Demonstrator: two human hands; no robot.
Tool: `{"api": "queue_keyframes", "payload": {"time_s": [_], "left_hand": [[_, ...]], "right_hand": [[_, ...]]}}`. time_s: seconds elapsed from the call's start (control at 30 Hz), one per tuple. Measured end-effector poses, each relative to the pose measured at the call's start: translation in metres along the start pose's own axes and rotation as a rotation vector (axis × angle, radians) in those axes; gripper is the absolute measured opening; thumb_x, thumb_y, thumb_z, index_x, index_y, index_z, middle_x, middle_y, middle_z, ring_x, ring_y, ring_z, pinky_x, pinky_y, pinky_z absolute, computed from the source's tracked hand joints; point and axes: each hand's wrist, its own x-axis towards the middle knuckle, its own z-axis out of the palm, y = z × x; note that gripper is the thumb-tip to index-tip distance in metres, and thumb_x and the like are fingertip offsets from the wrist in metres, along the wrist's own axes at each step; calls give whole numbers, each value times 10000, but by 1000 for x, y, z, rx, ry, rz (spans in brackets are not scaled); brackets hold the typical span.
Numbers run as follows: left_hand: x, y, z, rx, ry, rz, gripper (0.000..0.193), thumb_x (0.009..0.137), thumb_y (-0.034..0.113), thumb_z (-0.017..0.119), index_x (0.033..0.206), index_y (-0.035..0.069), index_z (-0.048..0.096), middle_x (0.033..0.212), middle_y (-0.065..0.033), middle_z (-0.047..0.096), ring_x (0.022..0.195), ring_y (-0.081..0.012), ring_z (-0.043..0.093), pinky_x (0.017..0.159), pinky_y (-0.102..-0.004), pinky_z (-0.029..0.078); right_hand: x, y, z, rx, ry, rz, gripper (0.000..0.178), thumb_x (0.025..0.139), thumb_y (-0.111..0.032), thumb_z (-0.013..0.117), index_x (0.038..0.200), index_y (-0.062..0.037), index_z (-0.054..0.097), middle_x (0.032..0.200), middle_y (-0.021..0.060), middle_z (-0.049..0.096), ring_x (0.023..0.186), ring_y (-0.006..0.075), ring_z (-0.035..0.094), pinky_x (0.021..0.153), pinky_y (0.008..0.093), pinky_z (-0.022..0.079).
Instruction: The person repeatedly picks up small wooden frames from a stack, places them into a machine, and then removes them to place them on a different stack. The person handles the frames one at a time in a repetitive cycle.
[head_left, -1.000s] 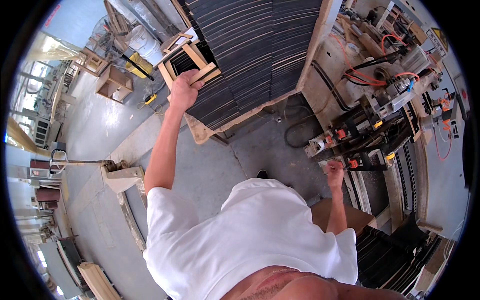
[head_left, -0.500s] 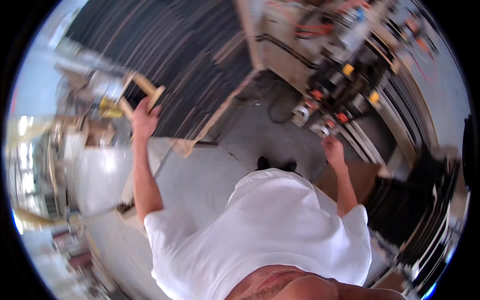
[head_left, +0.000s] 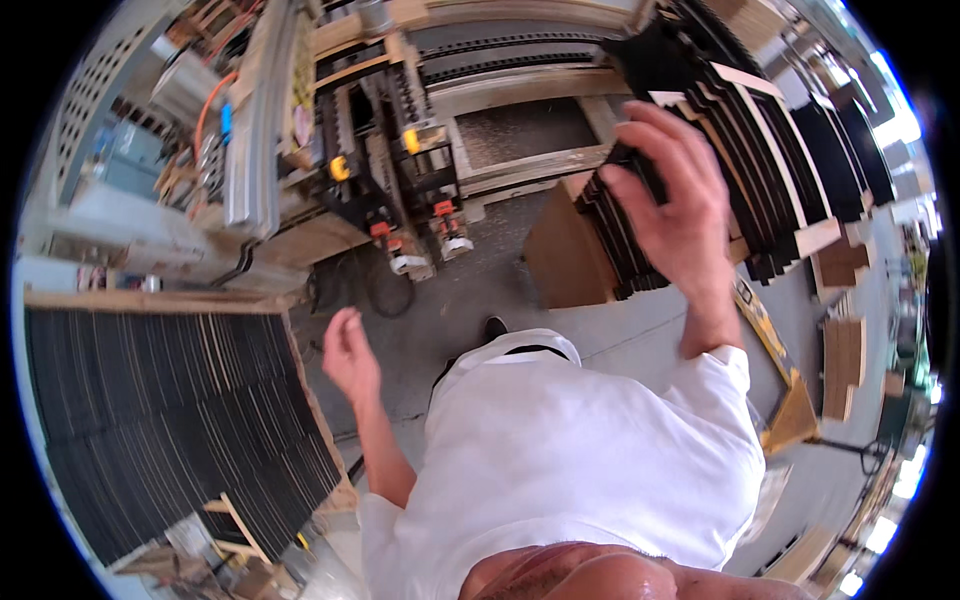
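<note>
My left hand (head_left: 352, 358) hangs half curled over the grey floor, beside the large stack of black boards (head_left: 180, 400) at the left. Its fingers are loosely bent, and I see nothing in them. Raised higher, my right hand (head_left: 680, 195) stands open with thumb and fingers apart. It is in front of a row of black boards with pale edges (head_left: 745, 150) at the right; whether it touches them I cannot tell. A small pale wooden frame (head_left: 245, 525) is at the near end of the left stack.
Ahead stands a machine with rails and clamps (head_left: 405, 195) with yellow and orange parts. A brown panel (head_left: 568, 250) fronts the right-hand boards. Nearby on the floor is a yellow pallet jack (head_left: 790, 415). Further right are stacked brown boards (head_left: 843, 365).
I have turned to the right. My left hand has let go of the small wooden frame, now left behind by the stack. My right hand has risen toward the row of black boards and opened.
</note>
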Motion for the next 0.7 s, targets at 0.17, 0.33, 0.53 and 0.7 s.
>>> {"api": "queue_keyframes", "payload": {"time_s": [0.17, 0.33, 0.53, 0.7], "left_hand": [[97, -23, 120, -399, -303, -52, 297, 941, 183, 629, 1160, -18, 621, 1075, -81, 677, 958, -124, 635, 823, -247, 497], [246, -7, 202, -477, -350, -288, 437, 957, 328, 596, 1243, 0, 554, 1198, -106, 626, 1092, -213, 616, 930, -350, 494], [398, -14, 282, -779, -311, -509, 709, 930, 431, 600, 1382, -67, 375, 1401, -231, 441, 1260, -372, 483, 1015, -450, 461], [465, -21, 328, -934, -131, -697, 767, 938, 292, 620, 1449, -67, 175, 1329, -274, 433, 1209, -431, 496, 940, -513, 529]], "right_hand": [[-7, 28, -65, -526, 115, 185, 323, 843, -169, 715, 1136, -68, 624, 1213, 129, 620, 1102, 316, 603, 938, 387, 475], [-19, 63, -102, -664, -168, 605, 280, 926, -219, 617, 1137, -38, 588, 1070, 139, 661, 971, 289, 644, 828, 370, 495], [-12, 67, -101, -459, -87, 863, 193, 926, -144, 609, 1077, -24, 621, 925, 93, 663, 883, 167, 621, 791, 314, 485], [20, 1, -67, -386, 73, 654, 161, 865, -15, 649, 1025, -12, 638, 954, 95, 667, 914, 196, 628, 824, 316, 483]]}}
